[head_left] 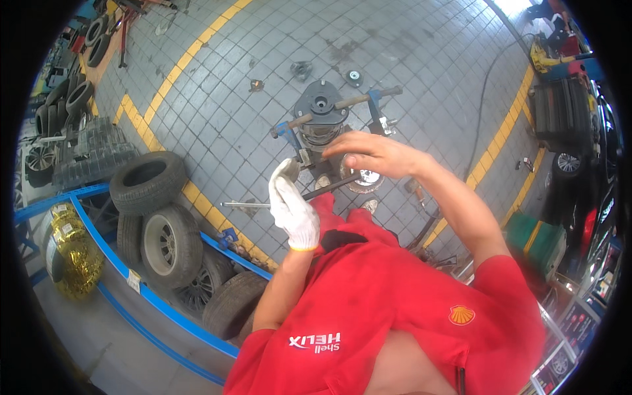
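A strut assembly with a dark top mount [309,108] and a coil spring [319,136] stands in front of me. Blue spring-compressor clamps [375,104] with rusty bars grip its two sides. My right hand [376,155] is bare, its fingers stretched leftward over the assembly's near side, with nothing seen in it. In a white glove, my left hand [294,210] is closed about a long bar [330,187], dark on the right and thin and silver on the left. Part of its grip is hidden. Below my right hand lies a shiny round metal part [370,179].
Loose parts lie on the tiled floor: a round mount [354,78], a dark piece [301,70] and a small rusty piece [256,85]. A blue rack [155,299] with tyres [146,181] stands at left. A green box [534,245] is at right.
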A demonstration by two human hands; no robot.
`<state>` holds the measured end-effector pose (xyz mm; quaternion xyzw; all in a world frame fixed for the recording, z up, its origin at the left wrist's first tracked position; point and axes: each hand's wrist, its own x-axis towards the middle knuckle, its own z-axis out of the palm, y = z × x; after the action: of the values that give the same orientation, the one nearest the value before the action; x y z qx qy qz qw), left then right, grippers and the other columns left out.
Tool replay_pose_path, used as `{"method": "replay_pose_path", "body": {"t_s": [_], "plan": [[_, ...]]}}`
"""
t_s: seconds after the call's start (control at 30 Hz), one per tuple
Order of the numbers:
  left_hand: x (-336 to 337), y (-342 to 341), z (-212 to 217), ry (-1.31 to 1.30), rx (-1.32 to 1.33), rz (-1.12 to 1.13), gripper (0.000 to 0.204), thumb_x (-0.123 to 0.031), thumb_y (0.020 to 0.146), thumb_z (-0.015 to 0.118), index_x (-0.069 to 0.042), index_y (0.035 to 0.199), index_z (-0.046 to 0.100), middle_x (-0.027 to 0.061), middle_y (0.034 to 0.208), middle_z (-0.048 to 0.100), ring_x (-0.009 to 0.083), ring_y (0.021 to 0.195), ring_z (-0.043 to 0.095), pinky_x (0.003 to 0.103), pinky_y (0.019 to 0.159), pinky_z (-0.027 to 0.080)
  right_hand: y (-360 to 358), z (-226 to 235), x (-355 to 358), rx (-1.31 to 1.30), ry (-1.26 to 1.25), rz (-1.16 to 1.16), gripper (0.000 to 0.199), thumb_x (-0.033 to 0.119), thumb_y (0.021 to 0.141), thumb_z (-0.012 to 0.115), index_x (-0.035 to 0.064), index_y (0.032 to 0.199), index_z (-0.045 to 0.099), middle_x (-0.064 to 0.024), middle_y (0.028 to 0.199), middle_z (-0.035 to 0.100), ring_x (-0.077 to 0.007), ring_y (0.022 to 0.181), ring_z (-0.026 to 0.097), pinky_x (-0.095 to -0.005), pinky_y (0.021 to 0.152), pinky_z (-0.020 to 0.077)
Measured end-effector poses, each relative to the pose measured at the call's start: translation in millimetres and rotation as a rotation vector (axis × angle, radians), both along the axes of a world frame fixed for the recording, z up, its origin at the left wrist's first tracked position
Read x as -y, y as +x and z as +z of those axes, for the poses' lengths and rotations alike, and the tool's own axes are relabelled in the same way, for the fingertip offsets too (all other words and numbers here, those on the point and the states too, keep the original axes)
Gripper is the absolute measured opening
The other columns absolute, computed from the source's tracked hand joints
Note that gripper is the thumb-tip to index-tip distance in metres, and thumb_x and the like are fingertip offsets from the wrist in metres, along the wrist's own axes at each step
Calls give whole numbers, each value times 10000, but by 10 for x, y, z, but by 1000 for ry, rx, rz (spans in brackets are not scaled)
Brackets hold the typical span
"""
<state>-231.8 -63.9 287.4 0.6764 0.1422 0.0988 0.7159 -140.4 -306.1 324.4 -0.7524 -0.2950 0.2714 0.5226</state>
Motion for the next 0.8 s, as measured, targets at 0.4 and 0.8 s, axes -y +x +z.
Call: {"method": "replay_pose_path", "body": {"t_s": [0.4,0.8], "plan": [[1884,2024,166,407,792,-1369,362,-419,1060,652,-123,1214,790,60,1181,822,252,831,762,409,761,622,-556,66,-398,857,-288,-435,234,348,1014,711,153,1080,822,-36,1132,790,-272,1108,719,-499,1091,518],[1350,2116,-26,380,-178,-1397,616,-580,1138,503,-76,1450,672,175,1365,746,356,1211,717,459,1035,593,-214,361,512,68,-888,-487,360,318,1100,699,-21,1012,783,-107,885,768,-260,798,745,-427,715,564]]}}
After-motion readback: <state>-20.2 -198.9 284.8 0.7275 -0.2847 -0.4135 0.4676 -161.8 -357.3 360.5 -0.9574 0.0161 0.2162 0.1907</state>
